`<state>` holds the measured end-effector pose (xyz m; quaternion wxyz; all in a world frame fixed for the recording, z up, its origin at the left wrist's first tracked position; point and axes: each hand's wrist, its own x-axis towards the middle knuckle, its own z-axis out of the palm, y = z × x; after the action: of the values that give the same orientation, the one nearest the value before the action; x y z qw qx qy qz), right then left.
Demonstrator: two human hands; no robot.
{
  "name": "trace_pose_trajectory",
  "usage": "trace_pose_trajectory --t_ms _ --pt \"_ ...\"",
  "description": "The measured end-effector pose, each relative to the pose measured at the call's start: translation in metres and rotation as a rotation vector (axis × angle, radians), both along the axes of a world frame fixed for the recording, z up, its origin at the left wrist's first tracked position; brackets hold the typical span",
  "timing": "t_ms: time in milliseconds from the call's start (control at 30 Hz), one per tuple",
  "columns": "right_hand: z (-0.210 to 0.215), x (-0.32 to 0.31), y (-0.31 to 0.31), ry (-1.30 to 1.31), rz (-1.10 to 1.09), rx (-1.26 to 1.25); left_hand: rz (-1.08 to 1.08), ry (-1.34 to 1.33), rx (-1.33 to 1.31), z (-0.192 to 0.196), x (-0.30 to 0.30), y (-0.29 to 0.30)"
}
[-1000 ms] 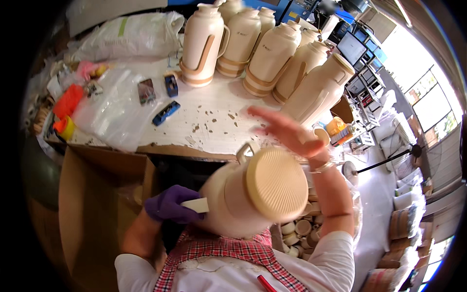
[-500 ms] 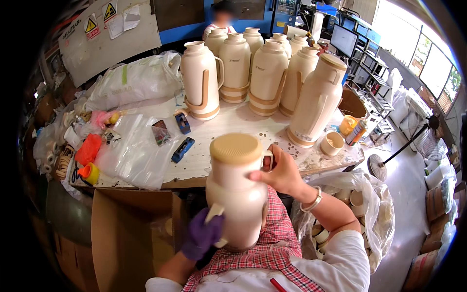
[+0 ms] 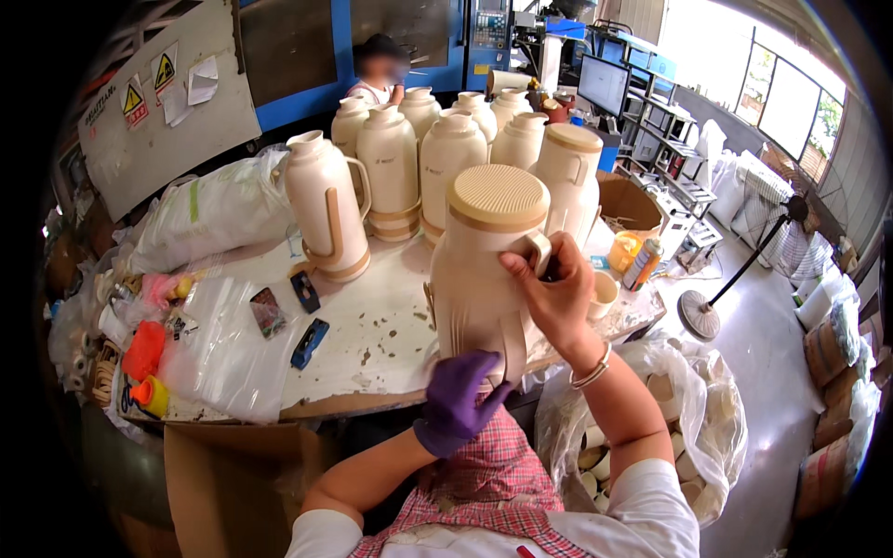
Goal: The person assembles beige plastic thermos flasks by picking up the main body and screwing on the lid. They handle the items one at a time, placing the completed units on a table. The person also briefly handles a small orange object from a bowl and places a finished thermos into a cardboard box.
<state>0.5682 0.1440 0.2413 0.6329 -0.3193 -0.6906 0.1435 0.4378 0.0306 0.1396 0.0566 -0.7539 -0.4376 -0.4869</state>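
I hold a cream plastic thermos jug (image 3: 484,270) upright above the near edge of the worktable (image 3: 372,344). Its ribbed round lid faces up. My left hand (image 3: 458,400), in a purple glove, grips the jug's lower part near the handle strip. My bare right hand (image 3: 556,298), with a bracelet at the wrist, clasps the jug's upper side by the spout. Behind the held jug stand several more cream jugs (image 3: 326,209) in a cluster on the table.
Clear plastic bags (image 3: 223,344), small dark phones or cases (image 3: 309,342) and red and yellow bits (image 3: 144,358) lie on the table's left. A cardboard box (image 3: 233,484) stands below left, a bag of round parts (image 3: 651,409) at my right. A person (image 3: 377,70) works behind the table.
The jug has gone from lying tilted near my lap to standing upright and higher. My right hand moved onto its upper side and my gloved left hand shifted to its lower front.
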Motion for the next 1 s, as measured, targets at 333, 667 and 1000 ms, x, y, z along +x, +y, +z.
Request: trace_pose_trajectory --t_ms 333,667,1000 --pt "-0.051 0.042 0.052 -0.015 0.055 -0.056 0.209 -0.065 0.004 -0.12 -0.005 0.147" --pt "-0.287 0.219 -0.015 0.092 -0.667 -0.478 0.35 0.237 0.302 -0.016 -0.18 0.242" --pt "-0.518 0.299 -0.156 -0.704 -0.934 -1.643 0.814 0.46 -0.088 0.125 -0.359 0.246"
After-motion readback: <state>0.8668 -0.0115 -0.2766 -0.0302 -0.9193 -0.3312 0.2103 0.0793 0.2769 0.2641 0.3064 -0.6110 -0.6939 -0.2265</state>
